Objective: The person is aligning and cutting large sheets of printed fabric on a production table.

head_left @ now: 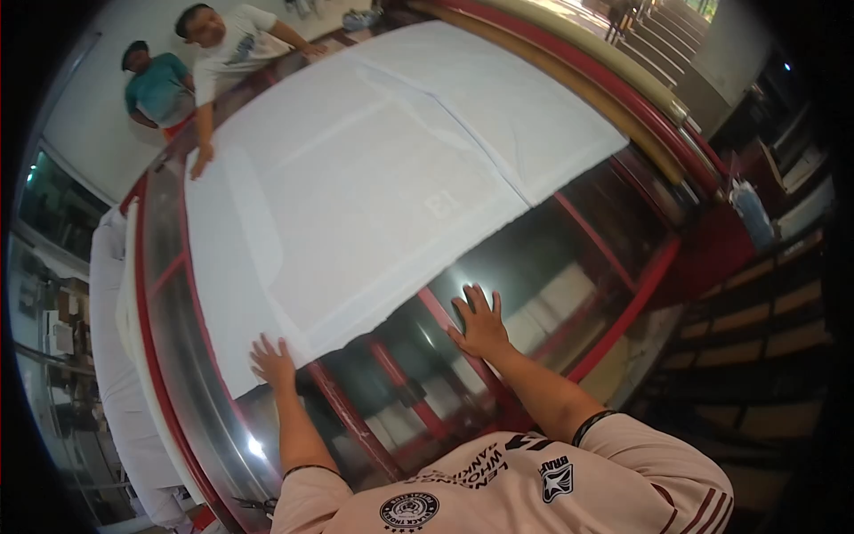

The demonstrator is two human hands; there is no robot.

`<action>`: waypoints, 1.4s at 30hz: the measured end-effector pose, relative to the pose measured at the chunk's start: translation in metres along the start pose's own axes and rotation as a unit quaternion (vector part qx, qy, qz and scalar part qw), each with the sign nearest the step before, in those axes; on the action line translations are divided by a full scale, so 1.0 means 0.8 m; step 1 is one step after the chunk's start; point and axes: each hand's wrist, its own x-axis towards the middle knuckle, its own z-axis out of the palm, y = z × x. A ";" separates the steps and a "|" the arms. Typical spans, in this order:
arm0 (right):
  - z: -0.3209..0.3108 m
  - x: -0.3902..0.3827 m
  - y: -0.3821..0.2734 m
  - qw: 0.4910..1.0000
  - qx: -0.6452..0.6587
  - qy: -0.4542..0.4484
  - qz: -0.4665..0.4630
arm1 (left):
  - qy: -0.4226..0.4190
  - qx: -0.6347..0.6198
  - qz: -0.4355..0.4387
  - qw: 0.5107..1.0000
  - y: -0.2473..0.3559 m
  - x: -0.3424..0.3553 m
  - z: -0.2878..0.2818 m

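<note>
A large white fabric sheet (pixel 356 222) lies spread over a glass-topped table (pixel 534 267) with red metal framing. Faint creases and a thin blue line run across the cloth. My left hand (pixel 272 360) rests at the sheet's near left corner, fingers spread on its edge. Flat on the bare glass lies my right hand (pixel 479 322), fingers apart, just short of the cloth's near edge. Across the table, a co-worker in a white shirt (pixel 233 44) has one hand (pixel 203 160) on the sheet's left edge and the other at the far edge.
Another person in a teal shirt (pixel 158 93) stands behind the co-worker. Rolls in tan and red (pixel 623 98) run along the table's far right side. White fabric (pixel 120 356) hangs beside the left edge. Stairs (pixel 658 40) rise at the upper right, and dark slatted shelving (pixel 747 374) stands at right.
</note>
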 end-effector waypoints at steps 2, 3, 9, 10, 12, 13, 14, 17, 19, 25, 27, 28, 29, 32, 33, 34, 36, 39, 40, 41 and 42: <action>0.005 0.001 0.001 1.000 -0.006 0.021 -0.014 | 0.018 -0.002 0.013 1.000 -0.019 -0.006 0.003; 0.007 0.000 0.001 1.000 -0.007 0.026 -0.015 | 0.012 -0.002 0.015 1.000 -0.027 -0.010 0.002; 0.011 0.002 0.000 1.000 -0.020 0.023 -0.002 | 0.025 -0.005 0.011 1.000 -0.052 -0.015 -0.011; 0.011 0.002 -0.001 1.000 -0.028 0.013 0.007 | 0.027 -0.005 0.010 1.000 -0.058 -0.013 -0.011; 0.009 0.002 -0.003 1.000 -0.020 0.008 0.002 | 0.021 -0.008 0.003 1.000 -0.071 -0.009 -0.008; 0.009 0.002 -0.003 1.000 -0.021 0.000 0.005 | 0.014 -0.011 -0.002 1.000 -0.080 -0.007 -0.006; 0.008 0.001 -0.004 1.000 -0.020 -0.001 0.005 | 0.008 -0.012 -0.009 1.000 -0.090 -0.003 -0.004; 0.010 0.002 -0.003 1.000 -0.024 -0.010 0.009 | 0.007 -0.001 -0.008 1.000 -0.123 0.008 0.003; 0.012 0.002 -0.003 0.999 -0.029 -0.008 0.009 | -0.008 0.007 -0.018 1.000 -0.146 0.016 0.004; 0.017 0.003 -0.001 0.999 -0.046 0.007 0.007 | 0.010 0.017 0.010 1.000 -0.193 0.029 0.002; 0.017 0.004 0.000 0.999 -0.043 0.005 0.007 | 0.014 0.017 0.015 1.000 -0.197 0.028 0.002; 0.017 0.004 0.000 0.999 -0.043 0.004 0.008 | 0.017 0.016 0.017 1.000 -0.197 0.027 0.002; 0.017 0.004 -0.001 0.999 -0.042 0.004 0.007 | 0.011 0.022 0.012 1.000 -0.198 0.026 0.002; 0.017 0.003 -0.002 0.999 -0.039 0.007 0.005 | 0.011 0.023 0.014 1.000 -0.195 0.022 -0.001; 0.017 0.002 -0.002 0.999 -0.039 0.007 0.006 | 0.007 0.015 0.009 1.000 -0.192 0.022 -0.003; 0.017 0.003 -0.002 0.999 -0.039 0.016 0.003 | -0.006 0.011 0.001 1.000 -0.186 0.020 -0.006; 0.016 0.003 -0.002 0.999 -0.037 0.009 0.007 | 0.024 0.007 -0.002 1.000 -0.163 0.016 -0.017; 0.014 0.005 -0.002 0.999 -0.032 0.014 0.004 | 0.140 -0.050 0.063 0.987 -0.082 -0.004 -0.034; 0.014 0.005 -0.003 0.999 -0.037 0.001 0.011 | 0.138 -0.095 0.096 0.981 -0.039 -0.022 -0.036; 0.014 0.004 -0.004 1.000 -0.027 0.012 0.003 | 0.142 -0.128 0.167 0.967 0.003 -0.046 -0.041; 0.014 0.003 -0.005 1.000 -0.024 0.009 0.004 | 0.142 -0.145 0.230 0.952 0.044 -0.074 -0.046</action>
